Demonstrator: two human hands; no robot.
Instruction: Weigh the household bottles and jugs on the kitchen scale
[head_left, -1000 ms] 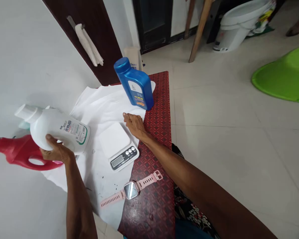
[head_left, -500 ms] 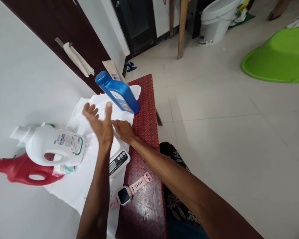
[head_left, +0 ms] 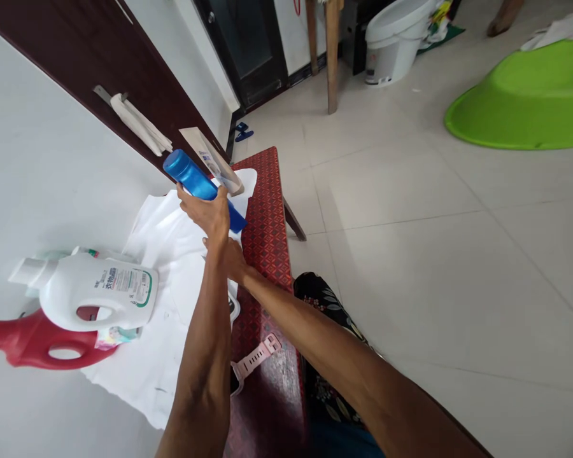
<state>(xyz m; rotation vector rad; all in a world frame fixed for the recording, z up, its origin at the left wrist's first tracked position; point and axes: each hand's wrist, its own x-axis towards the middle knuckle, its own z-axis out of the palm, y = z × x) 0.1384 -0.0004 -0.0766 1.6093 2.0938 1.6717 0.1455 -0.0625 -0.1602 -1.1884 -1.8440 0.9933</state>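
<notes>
Narrow red patterned table (head_left: pixel 262 238), long side along the pale wall (head_left: pixel 69 149), white cloth (head_left: pixel 148 238) over the wall-side edge and most of the far end. Bare red strip runs down the floor-side edge; 1 leg shows below it.

Blue bottle (head_left: pixel 194 180): far end of table, cap leaning wallward. Left hand (head_left: pixel 209 213) clamped on it, thumb 1 side, fingers the other. Can't tell if the base touches the table. Right hand (head_left: pixel 233 259) low, just behind the left wrist, near the floor-side edge; its fingers are mostly hidden, can't tell if apart or together.

White scale (head_left: pixel 190 289) mid-table, largely behind the left forearm. Pink watch (head_left: pixel 255 359) toward the near end, floor-side edge, partly covered by the same arm. Beige pack (head_left: pixel 213 162) at the far end, just beside the bottle. At the wall-side edge: white jug (head_left: pixel 100 289), red jug (head_left: pixel 41 340) next to it.

Room: dark red door (head_left: pixel 71 48) past the far end, white rag (head_left: pixel 141 124) on its handle. Pale tiled floor (head_left: pixel 410 267). 2 blue slippers (head_left: pixel 243 131) by a black door (head_left: pixel 243 48). Wooden legs (head_left: pixel 333 60), white bucket (head_left: pixel 396 48), green plastic piece (head_left: pixel 525 102) at the right.
</notes>
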